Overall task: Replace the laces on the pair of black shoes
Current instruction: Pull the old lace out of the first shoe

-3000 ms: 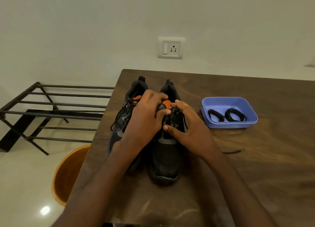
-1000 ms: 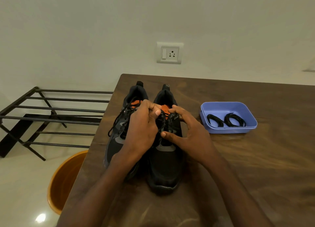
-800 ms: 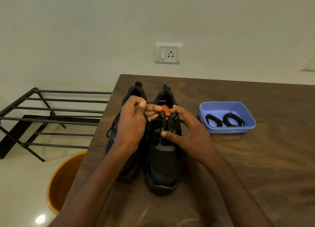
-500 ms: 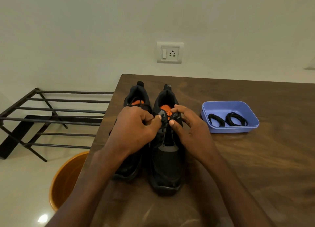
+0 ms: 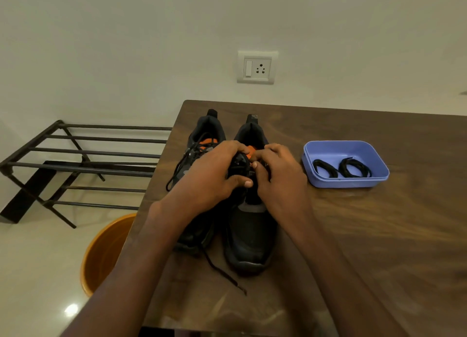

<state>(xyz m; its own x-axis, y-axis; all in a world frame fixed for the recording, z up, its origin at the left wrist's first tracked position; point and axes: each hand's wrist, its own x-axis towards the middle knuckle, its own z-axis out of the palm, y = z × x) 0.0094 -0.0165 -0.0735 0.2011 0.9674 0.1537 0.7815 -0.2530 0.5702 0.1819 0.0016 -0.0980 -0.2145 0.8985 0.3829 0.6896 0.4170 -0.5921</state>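
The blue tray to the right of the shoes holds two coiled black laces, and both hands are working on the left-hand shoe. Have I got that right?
Not quite. The head view shows both the left hand and the right hand on the right-hand shoe, at its lace area, not the left-hand shoe. The rest stands: the blue tray sits to the right and holds two coiled black laces.

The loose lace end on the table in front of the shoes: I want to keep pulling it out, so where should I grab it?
Pinch the loose lace end just behind its tip, from above. It lies flat and free on the table, between the two shoes' toes, trailing toward you, clear of both hands.
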